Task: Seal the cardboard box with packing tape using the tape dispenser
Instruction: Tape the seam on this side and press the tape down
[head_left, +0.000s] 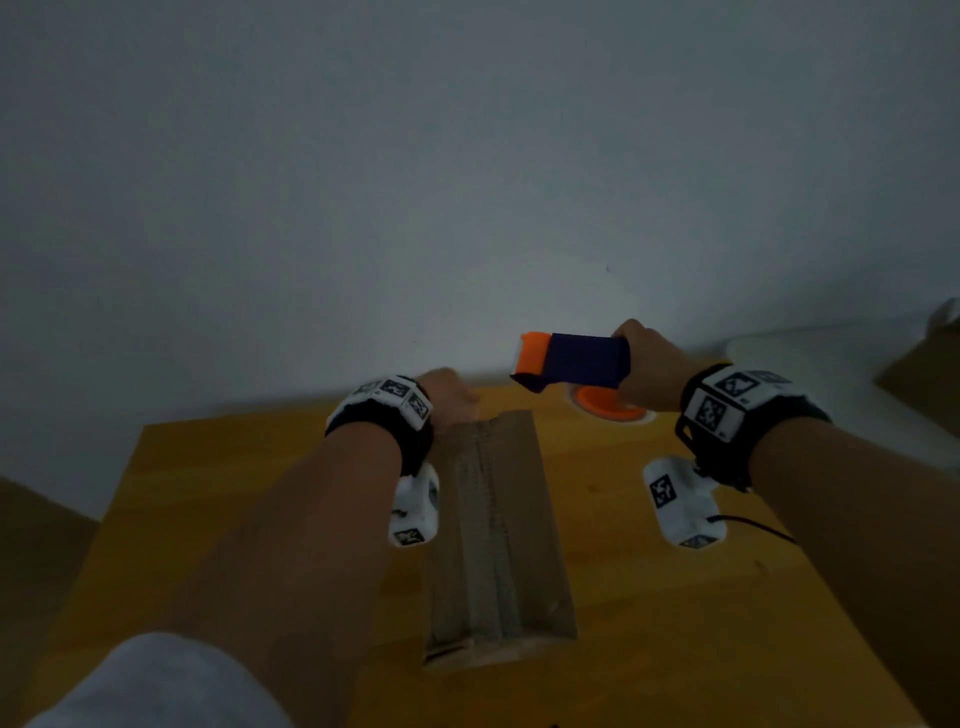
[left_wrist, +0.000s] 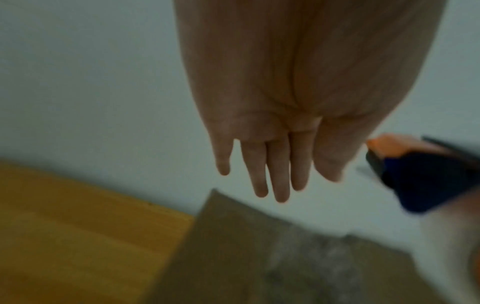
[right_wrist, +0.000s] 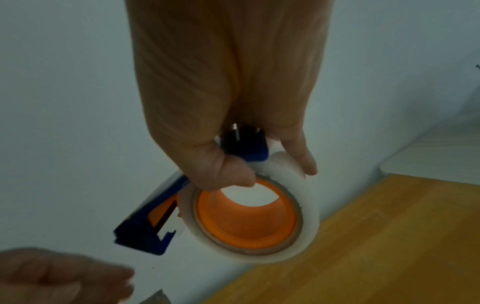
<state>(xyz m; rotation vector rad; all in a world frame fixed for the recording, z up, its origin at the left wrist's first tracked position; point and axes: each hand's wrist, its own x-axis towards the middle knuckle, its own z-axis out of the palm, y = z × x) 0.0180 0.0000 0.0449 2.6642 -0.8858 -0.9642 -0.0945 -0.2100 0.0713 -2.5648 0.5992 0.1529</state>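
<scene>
**Tape ready above the far end of the box**

Head view: the cardboard box lies in the lower middle of the frame on the yellow wooden table, with a pale strip of tape down its top. The right hand, right of middle, is wrapped round the blue and orange tape dispenser and holds it up above the box's far end. The left hand sits at that far end. I think the next job is to bring the dispenser's front down flat on the box and pull in a straight line, while the left hand keeps the box from sliding.

Left wrist view: the left hand hangs from the top of the frame, fingers straight and close together, holding nothing, above the box.

Right wrist view: the right hand comes down from the top, thumb and fingers clamped on the tape dispenser and its white tape roll.
</scene>
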